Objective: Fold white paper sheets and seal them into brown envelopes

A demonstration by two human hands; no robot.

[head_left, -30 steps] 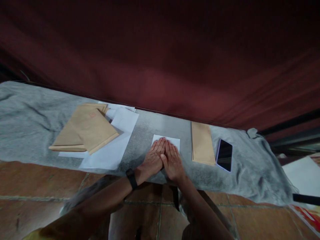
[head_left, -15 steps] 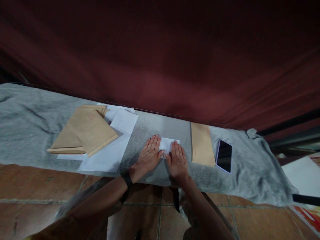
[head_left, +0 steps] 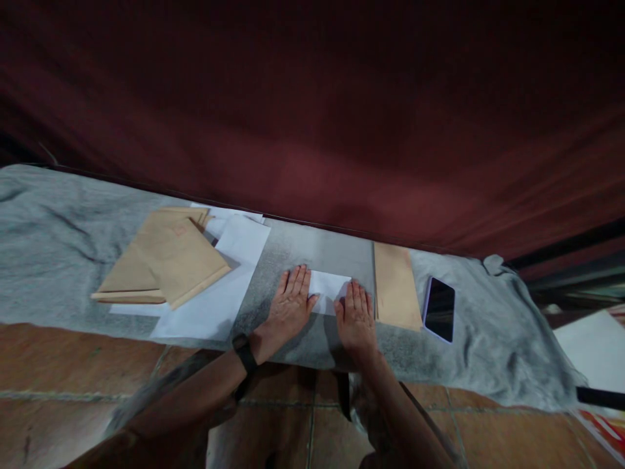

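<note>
A small white folded paper (head_left: 330, 292) lies on the grey cloth (head_left: 312, 339) between my hands. My left hand (head_left: 291, 303) rests flat at its left edge, fingers stretched forward and thumb pointing inward. At the paper's right edge lies my right hand (head_left: 357, 319), palm down with its fingers extended. Neither hand grips anything. Just right of my right hand is a long brown envelope (head_left: 396, 286).
To the left, brown envelopes (head_left: 188, 260) overlap large white sheets (head_left: 241, 260). A phone (head_left: 439, 309) with a purple edge lies right of the long envelope. Behind the cloth hangs a dark red curtain (head_left: 312, 163). Floor tiles (head_left: 63, 365) show in front.
My right hand has slid right, away from my left hand, to the paper's right edge. More of the white paper shows between them. My left hand has barely moved.
</note>
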